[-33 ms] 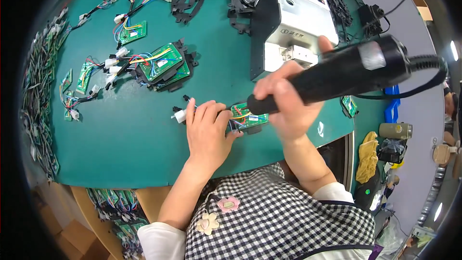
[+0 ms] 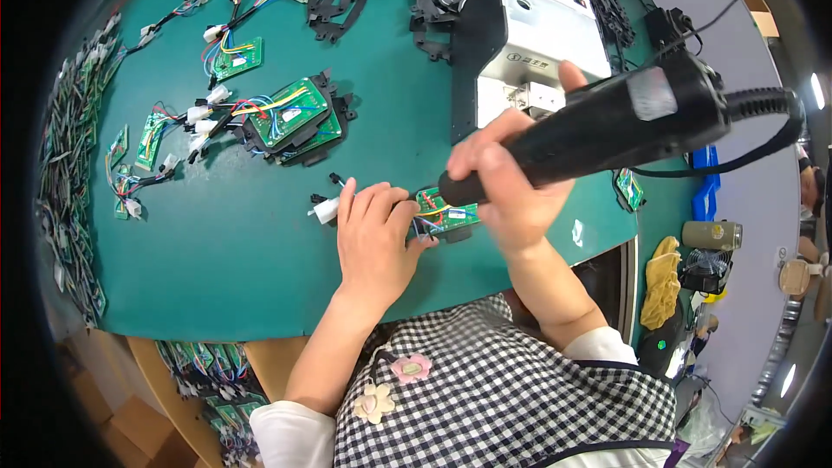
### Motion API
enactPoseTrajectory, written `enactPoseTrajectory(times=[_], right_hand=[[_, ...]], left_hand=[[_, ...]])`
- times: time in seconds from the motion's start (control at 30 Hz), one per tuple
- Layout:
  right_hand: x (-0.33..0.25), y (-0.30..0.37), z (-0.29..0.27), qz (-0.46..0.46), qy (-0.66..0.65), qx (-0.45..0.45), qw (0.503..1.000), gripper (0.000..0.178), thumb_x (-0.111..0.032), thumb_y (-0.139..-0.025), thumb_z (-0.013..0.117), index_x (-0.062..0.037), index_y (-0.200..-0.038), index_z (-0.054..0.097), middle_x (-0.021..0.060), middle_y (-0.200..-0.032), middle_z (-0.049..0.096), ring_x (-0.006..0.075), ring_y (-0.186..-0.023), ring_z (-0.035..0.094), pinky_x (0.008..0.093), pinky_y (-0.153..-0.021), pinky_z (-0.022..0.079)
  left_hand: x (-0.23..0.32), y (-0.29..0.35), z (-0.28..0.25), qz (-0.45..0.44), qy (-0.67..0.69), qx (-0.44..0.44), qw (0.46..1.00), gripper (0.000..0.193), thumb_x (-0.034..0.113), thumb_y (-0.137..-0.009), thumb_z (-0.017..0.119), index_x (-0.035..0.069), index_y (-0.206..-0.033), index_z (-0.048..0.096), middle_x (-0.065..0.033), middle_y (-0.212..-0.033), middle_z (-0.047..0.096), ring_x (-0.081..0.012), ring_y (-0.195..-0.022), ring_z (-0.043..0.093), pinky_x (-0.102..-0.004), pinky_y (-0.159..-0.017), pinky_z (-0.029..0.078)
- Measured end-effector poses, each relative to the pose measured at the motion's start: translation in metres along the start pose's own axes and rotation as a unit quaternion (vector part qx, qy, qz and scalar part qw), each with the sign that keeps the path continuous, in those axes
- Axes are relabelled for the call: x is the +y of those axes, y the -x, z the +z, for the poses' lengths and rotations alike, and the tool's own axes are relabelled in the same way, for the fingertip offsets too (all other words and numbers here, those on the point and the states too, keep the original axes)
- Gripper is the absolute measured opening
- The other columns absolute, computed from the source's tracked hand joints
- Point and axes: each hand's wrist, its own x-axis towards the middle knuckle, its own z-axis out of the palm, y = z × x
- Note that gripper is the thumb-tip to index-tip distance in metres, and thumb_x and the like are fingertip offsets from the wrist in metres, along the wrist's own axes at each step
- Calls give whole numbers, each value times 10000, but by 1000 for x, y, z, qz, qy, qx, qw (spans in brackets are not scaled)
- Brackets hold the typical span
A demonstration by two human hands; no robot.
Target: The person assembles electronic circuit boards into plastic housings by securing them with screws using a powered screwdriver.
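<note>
A black corded electric screwdriver [image 2: 620,126] lies across my right hand [image 2: 516,186], whose fingers wrap round its body. Its nose end is over a small green circuit board [image 2: 452,216] with red, yellow and blue wires; the tip itself is hidden. My left hand [image 2: 377,234] rests on the green table [image 2: 251,269], thumb and fingers closed on the board's left end and its wires. A white connector [image 2: 326,211] sticks out beyond the left fingers. Below the board a strip of dark backing shows.
A silver and black screw feeder [image 2: 546,30] stands beyond my right hand. Stacked boards on black frames [image 2: 299,121] lie to the left, near loose wired boards [image 2: 154,137]. A long pile of boards [image 2: 69,156] lines the left edge. Black plastic frames [image 2: 338,4] crowd the back.
The screwdriver and my right hand have shifted slightly left and upward. My left hand and the circuit board have barely moved.
</note>
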Motion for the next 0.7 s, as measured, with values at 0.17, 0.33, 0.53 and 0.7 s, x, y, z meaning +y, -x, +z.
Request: enactPoseTrajectory(times=[0.17,0.33,0.53,0.7], right_hand=[[19,-1,-2,21,59,-53,997,783,26,-751,544,-21,-1354,47,97,-651,533,163,-550,542,284,-571,484],[29,-8,-3,76,54,-144,985,672,53,-699,572,7,-1260,205,89,-659,547,129,-546,537,227,-510,438],[28,-11,-10,74,25,-213,974,615,56,-677,569,71,-1203,251,76,-650,546,109,-520,522,201,-478,402],[4,-17,-43,-126,63,-63,988,656,18,-685,575,63,-1233,217,98,-708,556,146,-546,543,252,-558,480]], left_hand=[[0,-3,3,-11,47,-8,999,404,89,-482,782,63,-844,605,-45,-906,566,-250,-959,522,-481,-943,349],[1,-6,1,-13,64,-7,998,368,53,-484,762,46,-816,604,-60,-888,562,-255,-934,523,-435,-877,395],[5,-9,1,-20,81,-15,996,368,51,-482,761,39,-812,598,-63,-839,548,-268,-855,509,-389,-775,401],[6,-8,2,-8,73,-22,997,418,81,-487,776,47,-867,605,-59,-851,549,-265,-851,506,-374,-772,395]])
